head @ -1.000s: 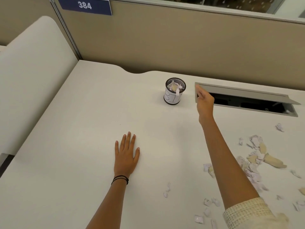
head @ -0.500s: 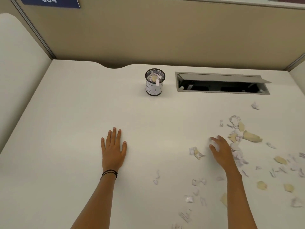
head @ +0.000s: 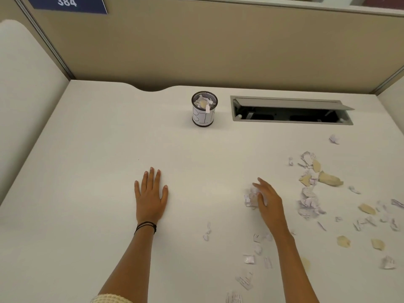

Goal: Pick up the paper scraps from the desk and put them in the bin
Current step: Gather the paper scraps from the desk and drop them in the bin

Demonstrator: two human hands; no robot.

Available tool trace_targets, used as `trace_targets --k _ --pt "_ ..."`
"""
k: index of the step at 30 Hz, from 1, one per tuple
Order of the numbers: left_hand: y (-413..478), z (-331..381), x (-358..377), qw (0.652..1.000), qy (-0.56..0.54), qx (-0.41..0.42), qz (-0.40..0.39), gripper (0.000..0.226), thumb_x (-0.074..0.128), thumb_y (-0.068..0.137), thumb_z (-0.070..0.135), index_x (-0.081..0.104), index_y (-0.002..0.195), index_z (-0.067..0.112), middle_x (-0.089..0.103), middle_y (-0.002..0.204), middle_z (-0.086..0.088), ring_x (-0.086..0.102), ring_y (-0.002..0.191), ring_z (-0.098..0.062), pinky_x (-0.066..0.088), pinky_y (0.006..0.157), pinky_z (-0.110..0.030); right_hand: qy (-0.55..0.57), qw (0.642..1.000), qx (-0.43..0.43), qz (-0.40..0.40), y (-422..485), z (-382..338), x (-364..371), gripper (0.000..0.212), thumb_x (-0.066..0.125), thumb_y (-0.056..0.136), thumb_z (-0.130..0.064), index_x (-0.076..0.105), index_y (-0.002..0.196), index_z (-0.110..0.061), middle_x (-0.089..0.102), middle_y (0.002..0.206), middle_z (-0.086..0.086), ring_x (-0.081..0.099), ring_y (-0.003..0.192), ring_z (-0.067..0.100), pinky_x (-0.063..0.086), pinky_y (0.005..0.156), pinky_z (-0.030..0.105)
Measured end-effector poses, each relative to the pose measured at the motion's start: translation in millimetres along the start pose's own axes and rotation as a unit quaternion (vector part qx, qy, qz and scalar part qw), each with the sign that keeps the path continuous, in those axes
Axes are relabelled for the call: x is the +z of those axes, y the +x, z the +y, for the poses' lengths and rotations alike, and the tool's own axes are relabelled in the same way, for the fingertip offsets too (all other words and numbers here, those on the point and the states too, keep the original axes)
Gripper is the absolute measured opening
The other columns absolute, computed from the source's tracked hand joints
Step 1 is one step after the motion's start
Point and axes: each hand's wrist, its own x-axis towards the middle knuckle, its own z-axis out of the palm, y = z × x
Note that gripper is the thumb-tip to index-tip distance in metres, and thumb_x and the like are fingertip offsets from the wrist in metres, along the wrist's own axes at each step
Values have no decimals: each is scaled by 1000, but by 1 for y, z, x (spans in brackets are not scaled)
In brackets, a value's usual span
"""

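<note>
Scraps (head: 251,197) bunched in curled right hand (head: 270,204), right half of desk (head: 87,193). Left hand (head: 150,197) flat, fingers straight, well apart.

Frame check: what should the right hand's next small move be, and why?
Probably lift the clump off the desk and carry it toward the bin. The right hand appears to have its fingers curled around that clump. The bin stands farther back to its left, open-topped and already holding paper. The left hand lies flat on the desk. Many loose scraps lie to the right.
</note>
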Motion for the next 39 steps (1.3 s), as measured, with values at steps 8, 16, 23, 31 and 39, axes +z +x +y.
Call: trace_targets --k 8,16,23,31,39 --pt "0 -1 2 1000 0 1 2 64 16 92 45 28 148 17 20 156 -3 17 143 -20 6 116 -46 -77 989 106 -72 -2 18 -3 54 61 86 -34 42 136 -27 34 145 6 33 134 26 39 103 43" --pt "1 -1 2 1000 5 -1 1 64 15 92 45 28 147 17 21 156 -3 17 143 -20 5 116 -45 -146 986 56 -61 -7 3 17 40 55 91 -18 50 130 -26 34 146 2 34 131 19 44 90 31" --pt "0 -2 3 1000 8 2 5 62 17 93 43 28 148 16 22 155 -4 19 143 -21 9 116 -47 -116 992 25 -45 -5 -24 25 28 50 91 -8 59 116 -19 46 127 -5 44 120 13 34 80 10" --pt "0 -3 4 1000 9 0 4 62 16 93 43 25 149 18 18 156 -2 15 144 -18 4 116 -44 -67 994 1 -84 5 -45 40 17 46 90 -5 63 96 -4 59 97 -3 53 76 -1 39 69 15" --pt "1 -3 3 1000 2 0 6 62 17 93 43 25 149 18 18 156 -1 14 144 -17 2 116 -43 -43 992 8 -117 25 -45 37 35 44 86 8 63 111 -9 61 112 6 59 102 18 41 84 20"
